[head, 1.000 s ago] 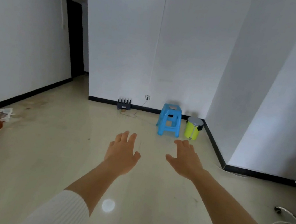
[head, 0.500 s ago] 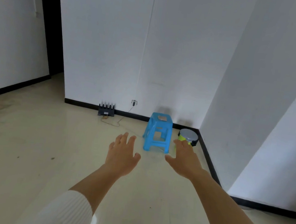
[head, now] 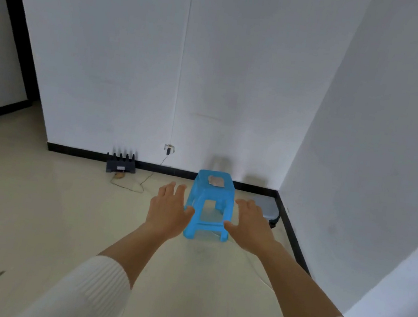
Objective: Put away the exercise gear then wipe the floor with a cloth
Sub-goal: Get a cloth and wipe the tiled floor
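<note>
Both my arms reach forward over the pale tiled floor point(head: 35, 215). My left hand point(head: 169, 210) is open, palm down, fingers straight, holding nothing. My right hand point(head: 251, 223) is open the same way and empty. Between and beyond them stands a blue plastic stool point(head: 210, 203) near the wall, with a small folded greyish cloth point(head: 217, 180) lying on its seat. Neither hand touches the stool. No exercise gear is visible.
A grey-lidded bin point(head: 266, 209) sits in the corner, partly hidden behind my right hand. A black router point(head: 120, 164) with a trailing cable point(head: 132, 187) lies by the black skirting. White walls close off the front and right; a dark doorway point(head: 14, 34) opens left.
The view has closed in on the corner; the stool now sits between my hands and looks larger. The left-side furniture and the right-side items have dropped out of sight. Both hands stay open.
</note>
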